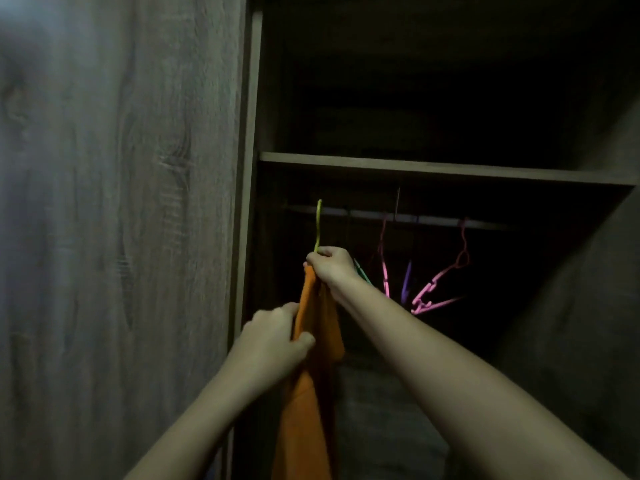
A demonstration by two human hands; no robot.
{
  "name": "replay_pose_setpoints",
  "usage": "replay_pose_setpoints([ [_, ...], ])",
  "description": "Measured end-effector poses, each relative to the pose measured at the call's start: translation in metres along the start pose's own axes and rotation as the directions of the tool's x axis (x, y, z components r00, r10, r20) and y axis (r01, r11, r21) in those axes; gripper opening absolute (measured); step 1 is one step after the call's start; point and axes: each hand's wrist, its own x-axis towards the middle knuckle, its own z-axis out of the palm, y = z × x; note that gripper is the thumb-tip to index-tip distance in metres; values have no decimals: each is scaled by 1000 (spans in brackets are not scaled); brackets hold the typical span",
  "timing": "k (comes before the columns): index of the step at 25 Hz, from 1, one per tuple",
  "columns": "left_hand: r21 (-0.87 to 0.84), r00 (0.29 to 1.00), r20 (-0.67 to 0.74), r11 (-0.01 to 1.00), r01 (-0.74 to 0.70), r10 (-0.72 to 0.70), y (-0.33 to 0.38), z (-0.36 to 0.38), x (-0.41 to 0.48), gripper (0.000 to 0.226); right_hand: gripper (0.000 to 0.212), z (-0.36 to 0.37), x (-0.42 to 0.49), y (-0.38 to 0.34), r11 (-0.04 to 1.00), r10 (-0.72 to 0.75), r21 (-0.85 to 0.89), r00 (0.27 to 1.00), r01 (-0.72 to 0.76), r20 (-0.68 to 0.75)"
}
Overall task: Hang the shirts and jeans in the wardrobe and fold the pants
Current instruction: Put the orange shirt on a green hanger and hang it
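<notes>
View: a single head-worn wide-angle camera
Facing: forward and slightly upward into the open wardrobe point(433, 169)
Nearness: close, within arm's reach

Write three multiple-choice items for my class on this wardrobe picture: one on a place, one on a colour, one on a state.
1. Where is the yellow-green plastic hanger's hook?
A. up at the wardrobe's metal rail, at its left end
B. lying on the wooden shelf
C. on the floor

2. What colour is the garment on that hanger?
A. blue
B. orange
C. white

3. What are the hands doing?
A. both hang free
B. only one holds anything
C. both grip

Key: 1 A, the hook rises to the rail below the shelf. 2 B, the orange shirt hangs down from it. 3 C, the right hand grips the hanger's neck and the left hand pinches the cloth.
</notes>
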Motion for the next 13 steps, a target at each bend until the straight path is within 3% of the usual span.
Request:
replay_pose_setpoints([
  [5, -134, 999, -42, 990, -34, 28, -4, 40, 61, 65, 32, -19, 79, 9, 999, -17, -37, 995, 21, 102],
  [8, -181, 997, -77, 983, -42, 28, -5, 47, 102, 67, 31, -30, 121, 2, 996, -36, -75, 995, 43, 98],
  [13, -193, 989, -144, 979, -59, 31, -14, 53, 147, 62, 31, -20, 159, -8, 936, -16, -346, 989, 67, 149],
])
